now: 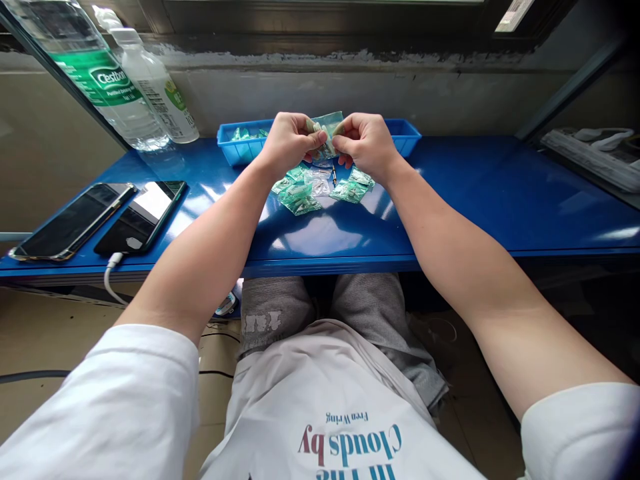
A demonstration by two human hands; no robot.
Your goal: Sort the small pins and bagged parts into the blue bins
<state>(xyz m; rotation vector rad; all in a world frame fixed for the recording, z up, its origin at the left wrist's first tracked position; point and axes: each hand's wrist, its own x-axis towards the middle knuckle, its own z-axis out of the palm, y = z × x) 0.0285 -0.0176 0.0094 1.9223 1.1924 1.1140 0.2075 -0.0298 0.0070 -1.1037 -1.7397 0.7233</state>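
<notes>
Packets (299, 198) lie before the tray (237, 153), phones (140, 217) left.

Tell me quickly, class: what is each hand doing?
Left hand: closed, pinching a small clear greenish plastic bag.
Right hand: closed, pinching the same bag.

- Light comes in from the window (325, 23) at the top.
- The blue table (475, 200) shines, with white glare spots near its middle.
- One phone (143, 217) has a bright white patch on its glass.
- The top right corner is very dark, and so is the space under the table.
- The side edges look stretched and slanted.
- The small packets (299, 197) look a bit soft.
</notes>
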